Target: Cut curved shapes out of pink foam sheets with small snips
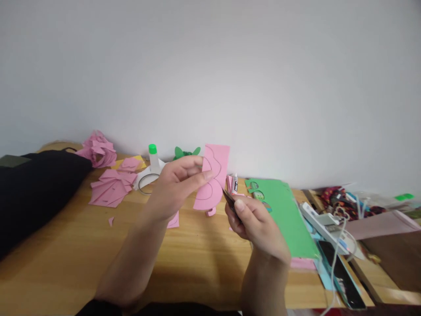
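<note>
Two hands are up over the wooden surface (197, 259). The left hand (174, 186) pinches a pink paper (215, 173) between thumb and fingers and holds it up on end. The pink paper has curvy dark lines drawn on it. Its bottom part is cut round.

The right hand (259, 226) is curled tight around the scissors (229, 198). Only the dark tip sticks out past the thumb. The tip is just beside the bottom of the pink paper, between the two hands. I cannot tell if it touches the paper.

Just to the right of the right hand lies a green sheet (289, 215), flat on the surface, with holes cut near its far end. A phone (342, 272) and a white cable (335, 259) lie past that sheet, farther right.

Behind the right hand stands a small glue tube (234, 183). Behind the left hand there is a white bottle (153, 160) with a green cap, and a ring of tape (148, 182) just beside it. A green paper shape (186, 152) sits near the wall, behind the left hand.

Left of the left hand lie flat pink scraps (112, 186). Farther back is a crumpled pink pile (98, 149). A black bag (36, 188) rests far to the left.
</note>
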Motion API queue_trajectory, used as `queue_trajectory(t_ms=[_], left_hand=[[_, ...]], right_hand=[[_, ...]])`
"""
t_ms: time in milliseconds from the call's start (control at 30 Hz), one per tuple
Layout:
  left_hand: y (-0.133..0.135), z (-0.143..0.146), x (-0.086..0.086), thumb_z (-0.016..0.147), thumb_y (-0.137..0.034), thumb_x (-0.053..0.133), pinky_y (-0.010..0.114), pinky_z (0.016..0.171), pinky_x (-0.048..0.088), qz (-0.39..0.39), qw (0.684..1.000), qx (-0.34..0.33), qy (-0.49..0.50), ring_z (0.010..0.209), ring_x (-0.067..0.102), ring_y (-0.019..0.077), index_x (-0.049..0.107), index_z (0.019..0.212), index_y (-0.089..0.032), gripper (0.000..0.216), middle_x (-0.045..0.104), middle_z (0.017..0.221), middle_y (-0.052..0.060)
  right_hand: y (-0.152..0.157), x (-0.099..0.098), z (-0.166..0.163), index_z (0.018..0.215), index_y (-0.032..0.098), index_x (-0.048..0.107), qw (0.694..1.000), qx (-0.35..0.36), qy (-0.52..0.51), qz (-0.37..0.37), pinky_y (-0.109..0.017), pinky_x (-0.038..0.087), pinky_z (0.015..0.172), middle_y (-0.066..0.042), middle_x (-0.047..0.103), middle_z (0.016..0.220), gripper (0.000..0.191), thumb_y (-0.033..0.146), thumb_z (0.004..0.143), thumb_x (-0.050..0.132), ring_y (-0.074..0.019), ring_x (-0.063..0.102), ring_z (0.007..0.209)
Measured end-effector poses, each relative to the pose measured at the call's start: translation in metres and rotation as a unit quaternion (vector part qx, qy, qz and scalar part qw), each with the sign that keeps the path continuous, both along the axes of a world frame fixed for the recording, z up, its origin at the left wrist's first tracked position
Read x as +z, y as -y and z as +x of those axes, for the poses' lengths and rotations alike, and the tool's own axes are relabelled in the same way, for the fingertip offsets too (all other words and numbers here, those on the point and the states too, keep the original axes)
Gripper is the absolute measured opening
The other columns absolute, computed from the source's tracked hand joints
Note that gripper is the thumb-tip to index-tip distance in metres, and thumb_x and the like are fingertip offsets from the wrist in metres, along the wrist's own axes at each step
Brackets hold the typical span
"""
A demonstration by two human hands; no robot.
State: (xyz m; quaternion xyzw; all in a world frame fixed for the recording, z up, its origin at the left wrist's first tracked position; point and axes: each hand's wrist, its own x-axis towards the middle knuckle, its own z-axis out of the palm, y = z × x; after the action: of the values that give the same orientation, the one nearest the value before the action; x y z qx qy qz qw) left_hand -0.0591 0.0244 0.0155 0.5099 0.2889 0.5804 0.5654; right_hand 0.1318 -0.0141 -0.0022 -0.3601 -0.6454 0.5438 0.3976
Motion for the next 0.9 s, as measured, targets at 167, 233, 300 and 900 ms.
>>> queue_trajectory(t_ms=[167, 233, 300, 900], left_hand=[[0.000, 0.002, -0.001, 0.084, -0.023, 0.064, 0.023, 0.058, 0.049, -0.024, 0.999, -0.016, 0.032, 0.054, 0.060, 0.0111, 0.064, 0.072, -0.018, 0.013, 0.065, 0.059, -0.002], [0.000, 0.004, -0.002, 0.085, -0.024, 0.063, 0.024, 0.064, 0.050, -0.015, 1.000, 0.018, 0.019, 0.061, 0.061, 0.0119, 0.064, 0.065, -0.016, 0.021, 0.065, 0.062, -0.001], [0.000, 0.007, -0.003, 0.086, -0.026, 0.063, 0.025, 0.068, 0.050, -0.008, 0.999, 0.034, 0.013, 0.065, 0.060, 0.0130, 0.065, 0.064, -0.017, 0.024, 0.065, 0.064, 0.000], [0.007, 0.021, -0.002, 0.076, -0.024, 0.073, 0.025, 0.043, 0.049, -0.033, 0.997, 0.028, -0.061, 0.044, 0.056, 0.0120, 0.072, 0.064, -0.016, 0.014, 0.065, 0.053, 0.000]], right_hand=[[-0.002, 0.001, -0.004, 0.064, 0.019, 0.047, 0.999, -0.008, -0.020, -0.023, -0.020, 0.018, 0.035, 0.008, 0.035, 0.050, 0.050, 0.058, 0.095, 0.050, -0.0059, 0.024, 0.040], [-0.003, 0.002, -0.006, 0.063, 0.019, 0.047, 0.999, -0.017, -0.038, -0.033, -0.020, 0.016, 0.034, 0.008, 0.034, 0.049, 0.050, 0.058, 0.094, 0.051, -0.0058, 0.023, 0.039], [-0.004, 0.003, -0.008, 0.060, 0.020, 0.046, 0.997, -0.022, -0.062, -0.035, -0.020, 0.014, 0.033, 0.009, 0.032, 0.047, 0.052, 0.058, 0.094, 0.052, -0.0055, 0.021, 0.038], [-0.007, 0.000, -0.014, 0.067, 0.019, 0.050, 0.988, -0.070, -0.116, -0.079, -0.017, 0.013, 0.035, 0.011, 0.029, 0.047, 0.041, 0.051, 0.091, 0.057, -0.0046, 0.015, 0.039]])
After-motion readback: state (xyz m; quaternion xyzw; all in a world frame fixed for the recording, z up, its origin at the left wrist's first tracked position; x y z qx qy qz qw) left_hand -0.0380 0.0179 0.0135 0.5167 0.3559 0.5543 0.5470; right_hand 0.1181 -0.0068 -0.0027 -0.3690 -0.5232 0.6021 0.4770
